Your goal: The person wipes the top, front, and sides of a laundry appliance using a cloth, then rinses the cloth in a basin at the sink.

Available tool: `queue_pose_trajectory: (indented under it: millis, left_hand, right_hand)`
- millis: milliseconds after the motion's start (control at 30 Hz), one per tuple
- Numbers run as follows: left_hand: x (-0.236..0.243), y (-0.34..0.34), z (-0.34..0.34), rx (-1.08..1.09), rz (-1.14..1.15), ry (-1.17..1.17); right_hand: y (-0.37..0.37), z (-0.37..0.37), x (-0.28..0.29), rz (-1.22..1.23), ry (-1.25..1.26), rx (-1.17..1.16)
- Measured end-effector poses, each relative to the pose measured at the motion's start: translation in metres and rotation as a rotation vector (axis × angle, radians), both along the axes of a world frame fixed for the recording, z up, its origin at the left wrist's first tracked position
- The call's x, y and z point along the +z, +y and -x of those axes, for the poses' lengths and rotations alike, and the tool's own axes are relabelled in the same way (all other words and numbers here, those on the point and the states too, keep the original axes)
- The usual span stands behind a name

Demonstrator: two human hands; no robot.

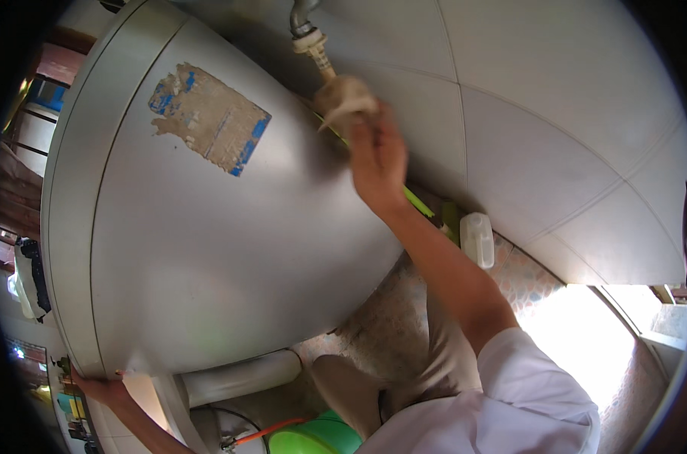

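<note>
My right hand [381, 155] is raised between a large silver-grey appliance [230, 250] and the tiled wall. Its fingers are closed on a beige cloth [345, 98], which is smeared by motion. The cloth lies just below a white hose fitting [311, 45], on the end of a curved metal tap [305, 13]. At the lower left, my left hand [105, 390] touches the bottom corner of the appliance; its fingers are too small and partly hidden to read. A torn brown and blue paper label [211, 121] sticks to the appliance's panel.
A yellow-green strip [419, 203] runs down the gap behind the appliance. A white plastic jug [476, 240] stands on the patterned floor [510, 265] by the wall. Near my legs are a green basin [320, 435], an orange hose [271, 429] and a thick pale pipe [245, 376].
</note>
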State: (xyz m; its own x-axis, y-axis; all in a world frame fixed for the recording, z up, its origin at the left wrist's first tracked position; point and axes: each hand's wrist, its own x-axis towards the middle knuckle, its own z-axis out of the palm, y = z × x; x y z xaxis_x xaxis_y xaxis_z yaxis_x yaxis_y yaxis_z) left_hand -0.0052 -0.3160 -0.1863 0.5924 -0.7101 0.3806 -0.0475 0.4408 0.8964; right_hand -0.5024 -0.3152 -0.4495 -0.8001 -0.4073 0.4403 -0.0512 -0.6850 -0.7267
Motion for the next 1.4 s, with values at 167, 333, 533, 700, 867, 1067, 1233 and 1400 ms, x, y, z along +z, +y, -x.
queue_pose_trajectory:
  millis: [167,333,533,700,867,1067,1233,1400]
  left_hand:
    - [-0.004,0.005,0.009,0.014,-0.033,-0.017]
    - [0.005,0.001,-0.020,-0.028,-0.060,-0.063]
    - [-0.001,-0.001,-0.014,0.024,-0.017,-0.099]
    - [-0.002,0.007,-0.008,0.011,0.000,-0.070]
    - [-0.003,0.005,-0.009,-0.045,-0.005,-0.039]
    - [0.001,0.012,-0.005,-0.046,0.002,0.018]
    - [-0.005,0.012,0.022,-0.043,0.012,0.073]
    - [-0.004,0.009,-0.005,-0.035,0.009,0.038]
  right_hand:
    - [-0.013,0.046,0.040,-0.177,0.245,-0.059]
    - [-0.049,0.058,0.029,-0.045,0.291,0.124]
    - [-0.069,0.069,-0.035,-0.328,0.396,0.323]
    - [-0.124,0.059,-0.070,-0.255,0.431,0.284]
    - [-0.166,0.064,-0.076,-0.133,0.423,0.323]
    - [-0.140,0.056,-0.074,-0.375,0.237,0.519]
    - [-0.051,0.058,-0.086,-0.470,0.116,0.571]
    - [-0.001,0.064,-0.005,-0.148,-0.240,0.374]
